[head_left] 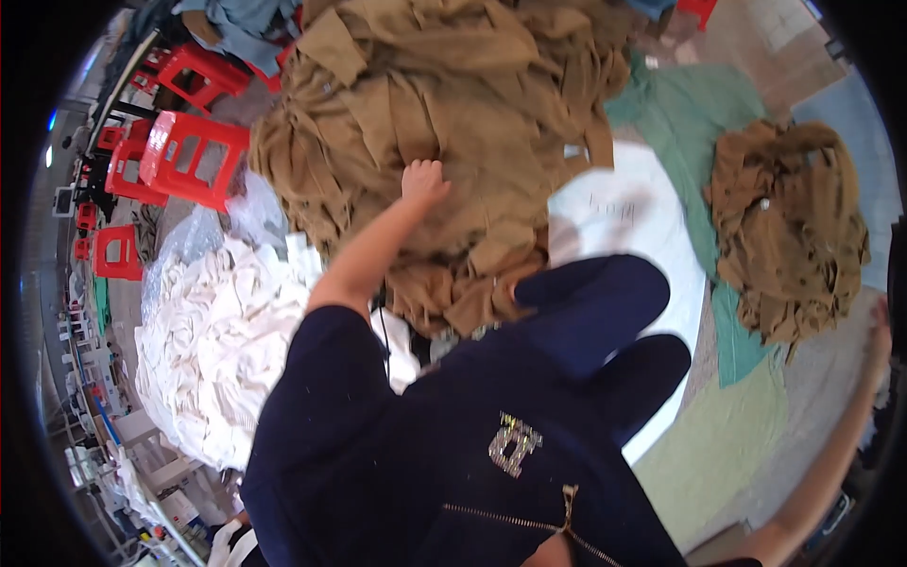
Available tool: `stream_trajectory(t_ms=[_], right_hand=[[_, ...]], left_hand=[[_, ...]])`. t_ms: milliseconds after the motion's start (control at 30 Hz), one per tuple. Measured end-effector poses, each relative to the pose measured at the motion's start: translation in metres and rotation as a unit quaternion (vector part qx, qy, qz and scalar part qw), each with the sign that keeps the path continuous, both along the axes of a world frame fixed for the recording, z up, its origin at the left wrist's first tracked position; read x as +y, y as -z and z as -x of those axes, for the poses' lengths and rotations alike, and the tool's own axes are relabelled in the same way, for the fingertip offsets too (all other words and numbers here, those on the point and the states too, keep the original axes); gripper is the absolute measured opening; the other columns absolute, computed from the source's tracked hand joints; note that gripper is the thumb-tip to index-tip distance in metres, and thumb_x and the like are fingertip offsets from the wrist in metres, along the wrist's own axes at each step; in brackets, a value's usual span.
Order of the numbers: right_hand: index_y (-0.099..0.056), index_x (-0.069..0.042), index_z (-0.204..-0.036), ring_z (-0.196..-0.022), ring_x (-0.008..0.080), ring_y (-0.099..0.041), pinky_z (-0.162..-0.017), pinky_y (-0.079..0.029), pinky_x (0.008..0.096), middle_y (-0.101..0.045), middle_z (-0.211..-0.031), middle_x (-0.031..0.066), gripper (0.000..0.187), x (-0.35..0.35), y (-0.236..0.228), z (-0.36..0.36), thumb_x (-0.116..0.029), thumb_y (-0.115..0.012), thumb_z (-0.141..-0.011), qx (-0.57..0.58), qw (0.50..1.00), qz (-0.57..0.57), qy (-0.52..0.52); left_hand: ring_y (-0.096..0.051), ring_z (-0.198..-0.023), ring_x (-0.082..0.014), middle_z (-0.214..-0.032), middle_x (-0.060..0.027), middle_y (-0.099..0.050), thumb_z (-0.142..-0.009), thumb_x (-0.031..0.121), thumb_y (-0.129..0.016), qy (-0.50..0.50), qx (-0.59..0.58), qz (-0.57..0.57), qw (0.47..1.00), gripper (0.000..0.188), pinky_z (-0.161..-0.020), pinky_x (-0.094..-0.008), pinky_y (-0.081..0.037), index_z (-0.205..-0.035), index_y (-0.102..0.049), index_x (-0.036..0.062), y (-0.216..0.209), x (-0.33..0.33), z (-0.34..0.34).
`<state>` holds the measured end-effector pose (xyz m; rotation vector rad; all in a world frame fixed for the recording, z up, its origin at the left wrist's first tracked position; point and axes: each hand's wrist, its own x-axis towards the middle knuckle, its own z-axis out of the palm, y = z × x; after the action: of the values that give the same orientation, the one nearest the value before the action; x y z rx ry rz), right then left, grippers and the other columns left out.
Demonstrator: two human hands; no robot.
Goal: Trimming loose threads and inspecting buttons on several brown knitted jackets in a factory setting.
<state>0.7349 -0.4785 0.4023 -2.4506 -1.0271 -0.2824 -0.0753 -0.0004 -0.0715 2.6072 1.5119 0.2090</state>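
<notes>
My left hand (pixel 425 182) is closed on a brown garment (pixel 453 123) in a big heap of brown cloth pieces in front of me. Its fingers curl into the fabric, and a fold rises beside the knuckles. Far out at the right edge of the view is my right hand (pixel 881 326), arm stretched out. It is dim and blurred there, and its fingers cannot be made out. Nearest to that hand lies a smaller bundle of brown garments (pixel 789 236), with buttons or small tags showing.
A pile of white garments (pixel 227 350) fills the left side, partly on clear plastic. Red plastic stools (pixel 194 156) stand beyond it. Right of the heap, a white sheet with handwriting (pixel 633 213) and green cloth (pixel 699 113) cover the floor. My bent legs (pixel 605 302) occupy the middle.
</notes>
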Motion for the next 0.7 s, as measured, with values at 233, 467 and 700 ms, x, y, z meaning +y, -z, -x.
stream_trajectory(t_ms=[233, 467, 700], right_hand=[[-0.065, -0.014, -0.095, -0.060, 0.0006, -0.044, -0.048, -0.026, 0.0168, -0.058, -0.078, -0.0049, 0.006, 0.038, 0.268, 0.346, -0.014, -0.065, -0.089, 0.483, 0.875, 0.009, -0.035], [-0.062, -0.004, -0.095, -0.063, 0.0020, -0.050, -0.048, -0.028, 0.0161, -0.058, -0.083, -0.0010, 0.008, 0.024, 0.296, 0.450, -0.002, -0.064, -0.087, 0.588, 0.802, -0.104, 0.008], [-0.061, -0.002, -0.098, -0.085, 0.0072, -0.057, -0.076, -0.046, 0.0205, -0.060, -0.100, 0.0037, 0.014, 0.106, 0.261, 0.522, -0.001, -0.066, -0.085, 0.534, 0.808, -0.193, -0.158]], left_hand=[[-0.061, -0.110, -0.0360, -0.116, -0.0153, -0.067, -0.077, 0.061, -0.062, 0.176, 0.253, 0.379, 0.872, 0.065, -0.090, -0.0507, -0.047, -0.109, -0.069, 0.0057, 0.055, -0.178, 0.034], [-0.059, -0.081, -0.0207, -0.084, -0.0046, -0.061, -0.080, 0.024, -0.062, -0.030, -0.255, 0.466, 0.847, 0.020, -0.073, -0.0331, -0.046, -0.089, -0.060, 0.0062, 0.063, -0.167, 0.025], [-0.056, -0.081, -0.0069, -0.093, 0.0012, -0.060, -0.091, 0.016, -0.057, 0.001, -0.573, 0.594, 0.565, 0.016, -0.074, -0.0249, -0.048, -0.102, -0.058, 0.0050, -0.194, -0.107, -0.058]])
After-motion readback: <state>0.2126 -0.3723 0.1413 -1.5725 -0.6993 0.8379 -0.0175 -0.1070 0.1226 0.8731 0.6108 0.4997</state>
